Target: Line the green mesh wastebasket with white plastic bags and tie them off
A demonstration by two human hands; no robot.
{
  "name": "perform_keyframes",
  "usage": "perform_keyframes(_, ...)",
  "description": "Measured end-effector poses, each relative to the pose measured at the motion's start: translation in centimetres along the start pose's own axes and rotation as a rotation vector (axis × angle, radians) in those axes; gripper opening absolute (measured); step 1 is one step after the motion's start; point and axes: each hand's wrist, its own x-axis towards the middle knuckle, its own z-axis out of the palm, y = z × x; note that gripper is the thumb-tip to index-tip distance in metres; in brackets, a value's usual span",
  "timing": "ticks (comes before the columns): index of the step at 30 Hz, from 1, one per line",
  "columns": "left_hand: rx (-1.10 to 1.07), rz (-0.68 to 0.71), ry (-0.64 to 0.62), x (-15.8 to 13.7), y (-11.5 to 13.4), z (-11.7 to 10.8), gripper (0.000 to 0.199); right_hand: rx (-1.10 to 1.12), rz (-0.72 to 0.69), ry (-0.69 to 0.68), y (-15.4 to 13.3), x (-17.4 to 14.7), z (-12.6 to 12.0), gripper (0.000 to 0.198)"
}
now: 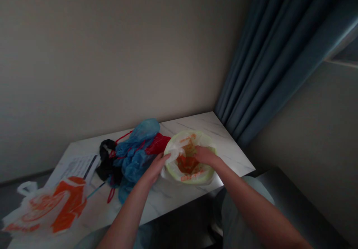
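A round pale-green bin (205,178) stands on the table, lined with a white plastic bag (175,154) with orange print. The bag is folded over the rim, and its inside looks orange and yellowish. At the left side of the rim, my left hand (158,167) is closed on the bag's edge, thumb on top. My right hand (205,155) reaches over the right rim into the bin, its fingers stretched against the liner; the fingertips are partly hard to make out. Left of the bin lies a heap of blue plastic bags (134,159), with a red bag (158,144) touching the bin.
Black bags (107,159) with red drawstrings lie left of the blue heap. A printed sheet (75,167) and another white bag with orange print (53,208) lie on the marble-patterned table (195,120). A wall stands behind; a blue curtain (268,62) hangs at right.
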Motion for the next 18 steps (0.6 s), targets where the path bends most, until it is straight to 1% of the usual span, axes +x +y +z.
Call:
perform_keyframes(2,-0.07,-0.038,-0.033,-0.1,0.3,-0.3,0.039,-0.084,0.1,-0.029,-0.1,0.3,0.5,0.006)
perform_keyframes(5,-0.154,-0.065,-0.09,-0.3,0.8,-0.5,0.036,-0.138,0.207,-0.08,-1.4,0.3,0.6,0.005)
perform_keyframes(6,-0.166,-0.073,-0.103,-0.4,0.9,-0.4,0.036,-0.145,0.211,-0.068,-2.0,0.3,0.3,0.004)
perform_keyframes(8,-0.187,-0.097,-0.117,-0.3,1.2,-0.4,0.036,-0.136,0.166,-0.008,-3.4,0.1,-0.7,0.001)
perform_keyframes(10,-0.208,-0.131,-0.103,-0.1,1.3,-0.5,0.035,-0.073,0.116,0.038,-4.4,-0.1,-2.1,0.01)
perform_keyframes(12,-0.23,-0.16,-0.07,0.2,1.4,-0.6,0.036,0.089,0.089,0.079,-4.9,-0.2,-3.6,0.021)
perform_keyframes(13,-0.245,-0.171,-0.048,0.3,1.5,-0.7,0.036,0.186,0.078,0.127,-4.8,-0.2,-4.4,0.023)
perform_keyframes(14,-0.266,-0.182,-0.03,0.4,1.5,-0.8,0.037,0.272,0.067,0.205,-4.7,-0.2,-5.2,0.024)
perform_keyframes(16,-0.323,-0.204,-0.024,0.6,1.6,-1.0,0.037,0.398,0.067,0.41,-3.8,-0.1,-6.6,0.023)
perform_keyframes(18,-0.376,-0.226,-0.047,0.7,1.7,-1.1,0.037,0.481,0.124,0.598,-2.6,0.0,-7.7,0.021)
